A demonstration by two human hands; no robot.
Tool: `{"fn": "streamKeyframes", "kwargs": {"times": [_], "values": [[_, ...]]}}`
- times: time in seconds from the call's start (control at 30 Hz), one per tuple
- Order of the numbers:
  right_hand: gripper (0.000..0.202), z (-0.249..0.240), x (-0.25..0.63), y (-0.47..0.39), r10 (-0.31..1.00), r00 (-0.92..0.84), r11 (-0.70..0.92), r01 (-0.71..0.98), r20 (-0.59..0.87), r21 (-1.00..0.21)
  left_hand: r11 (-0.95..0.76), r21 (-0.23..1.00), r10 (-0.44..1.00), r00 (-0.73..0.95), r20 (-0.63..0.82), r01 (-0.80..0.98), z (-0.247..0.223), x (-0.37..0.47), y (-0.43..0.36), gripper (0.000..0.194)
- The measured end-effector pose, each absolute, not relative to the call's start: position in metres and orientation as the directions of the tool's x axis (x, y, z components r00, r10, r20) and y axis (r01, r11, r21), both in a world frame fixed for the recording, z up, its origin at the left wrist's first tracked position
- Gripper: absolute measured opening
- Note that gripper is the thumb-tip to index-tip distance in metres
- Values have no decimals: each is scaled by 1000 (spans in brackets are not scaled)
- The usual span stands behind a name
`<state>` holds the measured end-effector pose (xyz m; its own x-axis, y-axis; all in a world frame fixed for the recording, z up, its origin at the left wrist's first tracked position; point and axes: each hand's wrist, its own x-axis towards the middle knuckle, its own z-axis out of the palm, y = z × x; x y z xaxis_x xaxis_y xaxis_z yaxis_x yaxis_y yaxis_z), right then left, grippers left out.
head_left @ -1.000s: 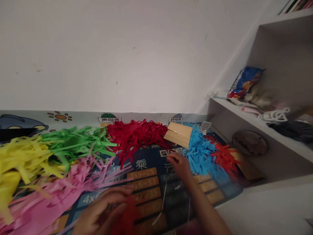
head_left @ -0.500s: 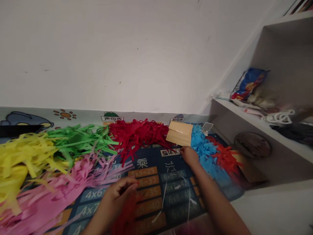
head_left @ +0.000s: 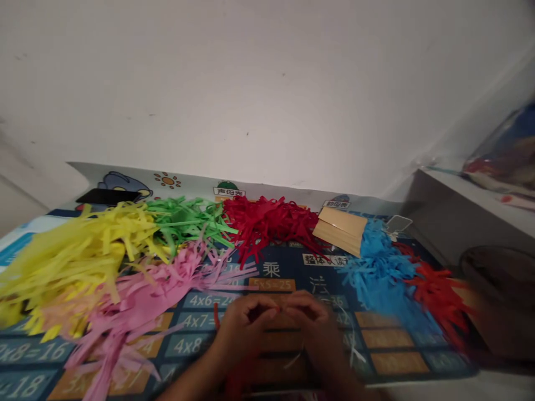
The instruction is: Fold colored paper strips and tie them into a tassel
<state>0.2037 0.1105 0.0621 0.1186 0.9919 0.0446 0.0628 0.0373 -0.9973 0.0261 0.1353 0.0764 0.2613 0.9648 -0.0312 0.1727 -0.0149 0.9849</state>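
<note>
My left hand (head_left: pixel 248 326) is closed in a pinch on red fringed paper. One strip (head_left: pixel 216 315) sticks out beside its knuckles, and blurred red strips hang beneath it. Facing it, almost touching at the fingertips, my right hand (head_left: pixel 311 320) is pinched too; what lies between its fingers is too small to make out. A thin white string (head_left: pixel 354 342) lies on the mat to the right of that hand. Beyond both hands rests a crimson bundle of shredded paper (head_left: pixel 271 223), with a tan paper packet (head_left: pixel 340 229) beside it.
Yellow (head_left: pixel 96 239), green (head_left: pixel 188 218) and pink fringed paper (head_left: pixel 146 289) spread over the left side of the printed mat (head_left: pixel 271 285). Blue (head_left: pixel 382 267) and orange-red fringe (head_left: pixel 438 289) lie at right, near a shelf unit (head_left: pixel 455 217). A black phone-like object (head_left: pixel 107 196) leans at back left.
My right hand has come back from near the tan packet to meet my left hand. The left hand still holds the red paper. The view has shifted left.
</note>
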Motion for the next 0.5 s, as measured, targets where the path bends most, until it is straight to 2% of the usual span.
{"fn": "streamKeyframes", "kwargs": {"times": [0.1, 0.23, 0.37, 0.5], "values": [[7, 52, 182, 100, 972, 229, -25, -109, -50, -994, -43, 980, 973, 230, -2, 194, 80, 25, 131, 12], [9, 47, 175, 100, 951, 262, -126, -148, -161, -981, -107, 970, 974, 221, 57, 218, 80, 22, 130, 10], [28, 45, 168, 97, 916, 325, -145, -280, -236, -949, -145, 954, 974, 209, 90, 261, 77, 25, 128, 10], [24, 46, 169, 92, 908, 377, -125, -174, -184, -977, -255, 921, 948, 262, 179, 296, 76, 24, 127, 11]]}}
